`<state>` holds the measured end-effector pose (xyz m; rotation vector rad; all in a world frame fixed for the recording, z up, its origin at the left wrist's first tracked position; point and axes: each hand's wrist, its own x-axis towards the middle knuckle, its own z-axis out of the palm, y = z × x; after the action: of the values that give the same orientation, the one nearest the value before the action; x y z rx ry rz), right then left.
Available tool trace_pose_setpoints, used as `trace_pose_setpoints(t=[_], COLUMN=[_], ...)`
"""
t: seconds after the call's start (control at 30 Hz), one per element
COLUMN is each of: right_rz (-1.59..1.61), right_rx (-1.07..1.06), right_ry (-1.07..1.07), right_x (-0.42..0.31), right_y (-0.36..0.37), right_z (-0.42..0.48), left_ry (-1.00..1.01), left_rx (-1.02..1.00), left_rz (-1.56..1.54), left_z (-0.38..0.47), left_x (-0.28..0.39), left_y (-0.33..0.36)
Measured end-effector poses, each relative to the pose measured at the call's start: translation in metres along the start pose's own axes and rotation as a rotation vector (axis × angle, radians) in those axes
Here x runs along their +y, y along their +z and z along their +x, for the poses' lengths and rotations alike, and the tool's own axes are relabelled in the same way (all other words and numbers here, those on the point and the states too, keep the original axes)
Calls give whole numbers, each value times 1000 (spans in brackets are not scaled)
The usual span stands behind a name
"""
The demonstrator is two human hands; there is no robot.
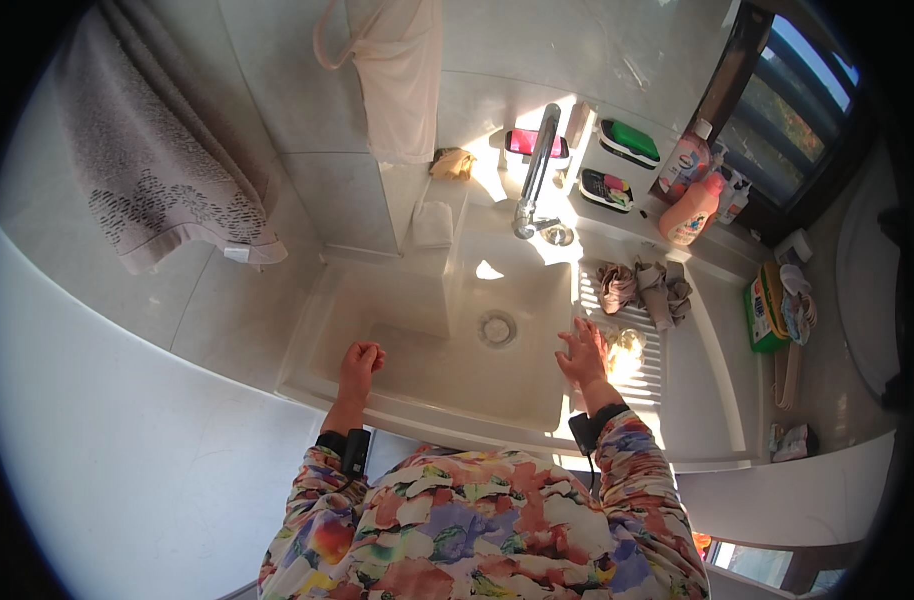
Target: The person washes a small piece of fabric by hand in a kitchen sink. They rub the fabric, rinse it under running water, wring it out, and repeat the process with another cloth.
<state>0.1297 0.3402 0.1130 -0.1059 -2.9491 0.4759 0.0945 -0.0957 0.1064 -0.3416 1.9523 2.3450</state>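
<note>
My left hand [361, 365] is curled into a loose fist over the left front part of the white laundry sink [419, 386], and nothing shows in it. Fingers apart, my right hand [583, 354] hovers by the right edge of the basin. Just beside it a crumpled pale cloth [626, 352], bright with sunlight, lies on the ribbed washboard [652, 375]. Whether the fingers touch that cloth, I cannot tell. Bunched brown-grey cloths [655, 289] lie higher on the ribs. A round drain [496, 329] shows in the basin floor.
A chrome faucet [537, 176] rises behind the basin. Soap boxes [607, 189] and several bottles [689, 214] line the back ledge. A green-and-yellow package [764, 309] stands right. At left hangs a grey towel [164, 150], and a pale cloth [400, 82] hangs near the wall corner.
</note>
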Motion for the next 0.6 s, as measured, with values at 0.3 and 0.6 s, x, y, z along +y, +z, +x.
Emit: trace_pose_setpoints(t=[0.3, 0.6], right_rz=[-7, -60], right_rx=[15, 8], right_ry=[-7, -51], right_x=[-3, -7], right_y=[-2, -8], right_z=[-1, 0], left_ry=[-9, -11], left_rx=[19, 19], left_rz=[0, -3], left_z=[0, 0], left_x=[1, 1], left_y=[2, 0])
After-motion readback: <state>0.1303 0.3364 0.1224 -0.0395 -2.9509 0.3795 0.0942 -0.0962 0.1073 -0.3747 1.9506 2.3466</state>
